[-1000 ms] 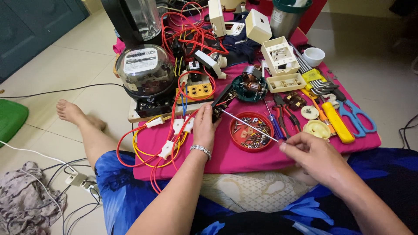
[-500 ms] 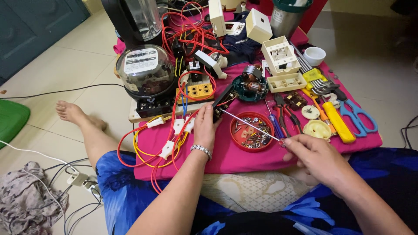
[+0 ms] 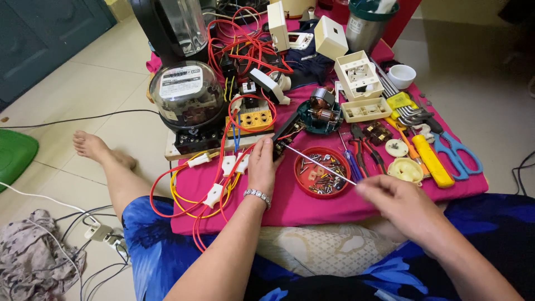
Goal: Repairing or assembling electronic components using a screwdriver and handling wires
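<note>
A thin silvery rod (image 3: 322, 165) slants across the red dish, tip seemingly entering a black part (image 3: 282, 139).

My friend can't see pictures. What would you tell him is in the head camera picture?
A seated person's right hand pokes a thin screwdriver into a small black part steadied by the left hand. They work over a pink cloth crowded with red wires, a red dish of screws, an electricity meter and tools.

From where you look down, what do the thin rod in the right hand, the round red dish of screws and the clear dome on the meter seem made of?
The thin silvery rod pinched by the right hand looks like bare metal: slim, straight, pale sheen. The round red dish seems moulded plastic, with an even glossy colour. The clear dome is glass or clear plastic; reflections show, but not which.
</note>
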